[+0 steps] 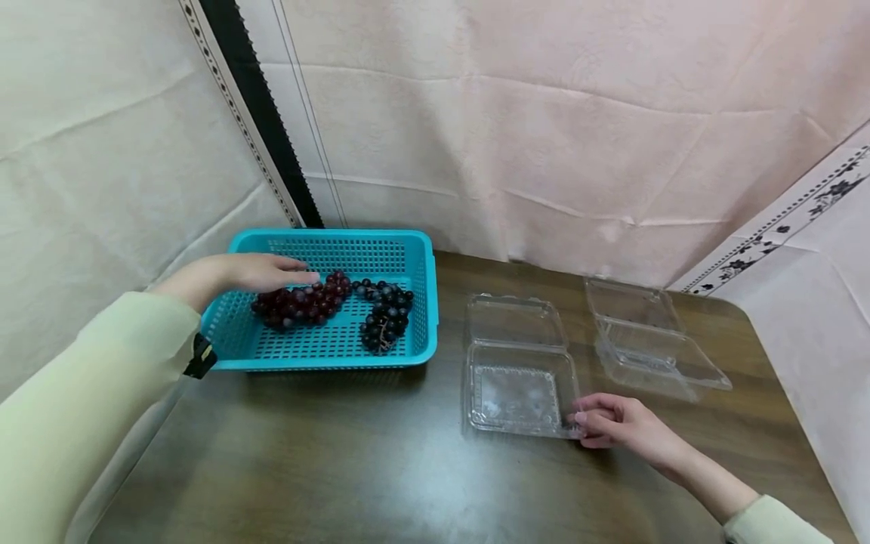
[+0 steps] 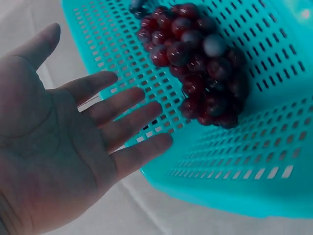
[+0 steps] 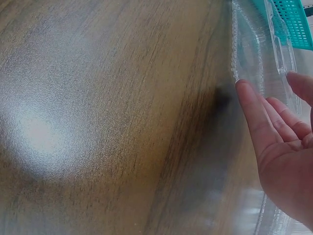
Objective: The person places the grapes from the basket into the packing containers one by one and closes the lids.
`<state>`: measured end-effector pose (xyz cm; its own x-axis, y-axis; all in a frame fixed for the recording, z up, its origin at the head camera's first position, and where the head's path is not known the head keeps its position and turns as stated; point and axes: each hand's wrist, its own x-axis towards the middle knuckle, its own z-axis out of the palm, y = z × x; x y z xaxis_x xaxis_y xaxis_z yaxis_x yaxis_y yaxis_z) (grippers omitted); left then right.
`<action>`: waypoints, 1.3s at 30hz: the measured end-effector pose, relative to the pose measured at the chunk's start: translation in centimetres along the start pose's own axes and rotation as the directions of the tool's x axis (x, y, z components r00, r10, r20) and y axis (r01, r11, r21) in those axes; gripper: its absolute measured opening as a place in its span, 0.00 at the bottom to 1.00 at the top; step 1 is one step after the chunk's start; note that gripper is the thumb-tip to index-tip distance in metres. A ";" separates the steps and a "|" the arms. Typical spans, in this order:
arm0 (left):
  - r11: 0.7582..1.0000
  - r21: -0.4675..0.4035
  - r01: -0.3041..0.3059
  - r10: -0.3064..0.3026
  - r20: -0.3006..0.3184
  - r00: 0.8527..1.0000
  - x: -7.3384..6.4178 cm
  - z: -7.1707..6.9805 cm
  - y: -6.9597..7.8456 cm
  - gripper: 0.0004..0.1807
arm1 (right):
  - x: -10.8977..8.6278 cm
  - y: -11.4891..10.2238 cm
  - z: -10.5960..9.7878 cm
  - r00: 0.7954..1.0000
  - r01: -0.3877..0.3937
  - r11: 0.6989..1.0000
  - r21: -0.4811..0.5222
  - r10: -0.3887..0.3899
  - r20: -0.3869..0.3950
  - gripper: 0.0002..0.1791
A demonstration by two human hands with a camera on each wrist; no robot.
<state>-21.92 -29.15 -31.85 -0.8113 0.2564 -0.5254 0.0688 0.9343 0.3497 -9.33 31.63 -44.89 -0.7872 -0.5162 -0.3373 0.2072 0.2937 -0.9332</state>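
1. Red grapes [image 1: 299, 304], teal basket's [image 1: 336, 346] nine o'clock: probably squishy, slippery. Cradle underneath. Left hand's [image 1: 254, 273] spread wide nearby.
2. Right hand [image 1: 615, 423] grips clear clamshell's [image 1: 513, 393] four-o'clock corner; likely light, flimsy.

In the head view, the left hand [image 1: 251, 273] and sleeve [image 1: 95, 385] cover part of the left rim of the basket [image 1: 333, 234]; the left edge cuts the sleeve. Blur hides whether the right hand [image 1: 624, 425] grips the box [image 1: 513, 397]. In the left wrist view, black grapes [image 2: 138, 10] are cut at the top; in the right wrist view, the basket at upper right.
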 end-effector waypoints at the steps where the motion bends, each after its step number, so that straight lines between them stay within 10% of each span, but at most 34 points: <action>1: 1.000 0.018 0.000 0.001 -0.008 1.000 0.2 0.0 0.0 0.52 | -0.1 0.0 0.0 1.000 -0.002 1.000 0.003 0.002 0.002 0.26; 18: 0.983 0.167 -0.079 0.088 -0.049 0.995 3.3 1.5 -0.3 0.48 | -0.1 0.4 -0.1 1.000 -0.006 1.000 0.028 0.006 0.002 0.27; 39: 0.987 0.154 0.043 -0.041 -0.017 0.999 5.6 3.1 0.2 0.55 | 0.0 0.7 0.1 1.000 0.024 0.999 0.037 -0.024 0.004 0.25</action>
<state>-24.64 -26.81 -37.09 -0.8233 0.2140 -0.5257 0.1228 0.9714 0.2031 -9.12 31.76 -45.52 -0.7895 -0.5268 -0.3150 0.2092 0.2515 -0.9450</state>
